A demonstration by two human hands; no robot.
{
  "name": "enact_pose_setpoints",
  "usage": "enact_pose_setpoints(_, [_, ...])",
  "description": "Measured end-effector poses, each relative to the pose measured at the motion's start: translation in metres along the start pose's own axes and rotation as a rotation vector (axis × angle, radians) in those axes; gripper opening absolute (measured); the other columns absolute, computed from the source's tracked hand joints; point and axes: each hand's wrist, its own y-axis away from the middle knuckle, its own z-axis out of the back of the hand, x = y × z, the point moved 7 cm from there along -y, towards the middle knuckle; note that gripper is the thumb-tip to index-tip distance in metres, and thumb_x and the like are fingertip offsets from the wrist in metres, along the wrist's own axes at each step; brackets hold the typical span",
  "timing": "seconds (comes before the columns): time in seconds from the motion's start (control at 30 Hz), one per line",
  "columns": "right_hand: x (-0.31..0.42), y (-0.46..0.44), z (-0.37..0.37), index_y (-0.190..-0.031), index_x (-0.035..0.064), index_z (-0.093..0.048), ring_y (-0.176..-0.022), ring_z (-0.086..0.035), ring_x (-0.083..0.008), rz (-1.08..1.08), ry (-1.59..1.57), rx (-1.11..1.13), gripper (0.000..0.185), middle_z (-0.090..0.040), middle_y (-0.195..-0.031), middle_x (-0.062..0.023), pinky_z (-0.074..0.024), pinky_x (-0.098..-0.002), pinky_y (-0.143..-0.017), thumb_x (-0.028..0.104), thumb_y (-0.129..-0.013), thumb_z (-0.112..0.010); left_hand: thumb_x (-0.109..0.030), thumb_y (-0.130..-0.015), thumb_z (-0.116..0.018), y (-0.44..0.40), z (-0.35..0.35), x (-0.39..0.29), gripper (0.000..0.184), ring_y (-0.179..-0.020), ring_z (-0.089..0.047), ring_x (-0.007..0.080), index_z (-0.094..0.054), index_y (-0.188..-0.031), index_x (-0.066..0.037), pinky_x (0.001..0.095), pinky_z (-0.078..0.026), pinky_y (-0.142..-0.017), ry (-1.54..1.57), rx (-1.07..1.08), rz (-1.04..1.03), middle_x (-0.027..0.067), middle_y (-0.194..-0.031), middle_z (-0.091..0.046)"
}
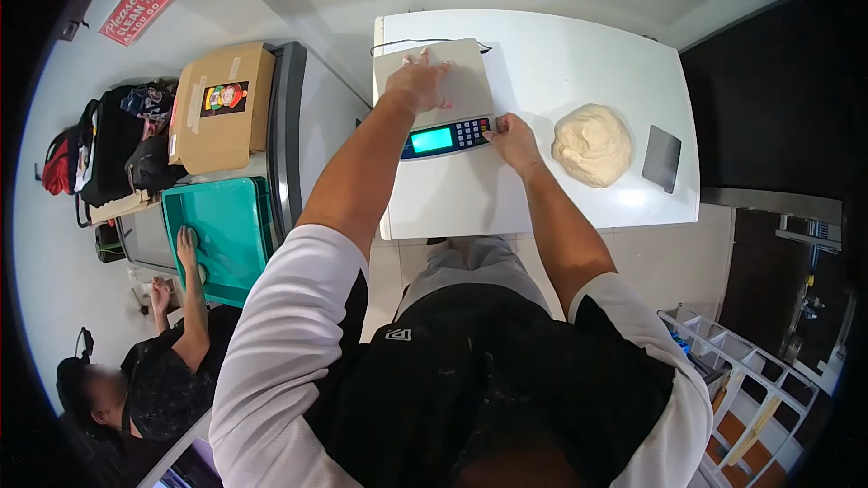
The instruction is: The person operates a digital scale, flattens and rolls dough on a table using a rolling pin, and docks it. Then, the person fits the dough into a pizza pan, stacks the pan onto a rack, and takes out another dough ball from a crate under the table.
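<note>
l. hand [419,88], fingers wide, on digital scale [467,81], r. hand [518,144], narrow finger gap, at keypad [470,133], prob. keying; any next press needs steady fingertip, w/ dough [592,145] right.

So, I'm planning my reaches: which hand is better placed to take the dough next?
Right, I'd say. The right hand is at the keypad, on the side nearer the dough, with bare tabletop between. The left hand is spread over the scale platform, farther off.
</note>
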Motion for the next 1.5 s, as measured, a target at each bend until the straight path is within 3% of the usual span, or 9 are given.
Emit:
enact_pose_setpoints(0.37, [0.031,0.001,0.003,-0.098,-0.0018,-0.067,-0.084,-0.067,-0.0372,0.074,0.381,0.062,0.019,-0.07,-0.092,-0.0175,-0.0549,-0.0426,-0.082,0.013,-0.088,-0.075,-0.05,-0.087,-0.08,0.0,0.002,0.0,0.087,-0.153,-0.034,0.0452,-0.035,-0.162,-0.042,0.0506,-0.053,-0.109,-0.004,0.015,-0.004,0.0072,-0.175,-0.021])
enact_pose_setpoints(0.87, [0.02,-0.015,0.002,-0.101,-0.0035,-0.066,-0.089,-0.069,-0.039,0.121,0.284,0.205,0.024,-0.071,-0.095,-0.0197,-0.0558,-0.0443,-0.083,0.015,-0.089,-0.075,-0.049,-0.087,-0.081,-0.003,-0.004,0.002,0.089,-0.152,-0.034,0.0474,-0.034,-0.162,-0.042,0.0532,-0.052,-0.11,0.01,-0.008,-0.008,0.0067,-0.175,-0.02])
enact_pose_setpoints(1.23, [0.025,-0.01,0.0,-0.102,-0.0039,-0.064,-0.089,-0.069,-0.0392,0.126,0.338,0.125,0.026,-0.07,-0.095,-0.0214,-0.0556,-0.0447,-0.084,0.017,-0.09,-0.076,-0.049,-0.085,-0.083,-0.006,0.001,0.001,0.091,-0.152,-0.034,0.0472,-0.035,-0.162,-0.042,0.0513,-0.052,-0.11,-0.012,-0.005,0.009,0.0063,-0.175,-0.021])
enact_pose_setpoints(1.37, [0.024,-0.008,-0.002,-0.099,-0.0001,-0.062,-0.079,-0.063,-0.0314,0.101,0.289,0.102,0.02,-0.066,-0.088,-0.0141,-0.0528,-0.0396,-0.077,0.014,-0.09,-0.075,-0.049,-0.084,-0.083,-0.002,-0.001,0.0,0.091,-0.152,-0.035,0.0473,-0.035,-0.162,-0.042,0.0516,-0.052,-0.11,0.0,-0.002,0.004,0.0062,-0.175,-0.022])
enact_pose_setpoints(1.5, [0.025,-0.013,0.002,-0.101,-0.0026,-0.063,-0.087,-0.067,-0.037,0.116,0.325,0.153,0.025,-0.068,-0.092,-0.0193,-0.0547,-0.0434,-0.083,0.016,-0.09,-0.075,-0.049,-0.084,-0.083,-0.006,0.002,-0.002,0.091,-0.151,-0.036,0.0473,-0.036,-0.162,-0.042,0.052,-0.052,-0.11,0.008,-0.01,-0.012,0.006,-0.174,-0.023])
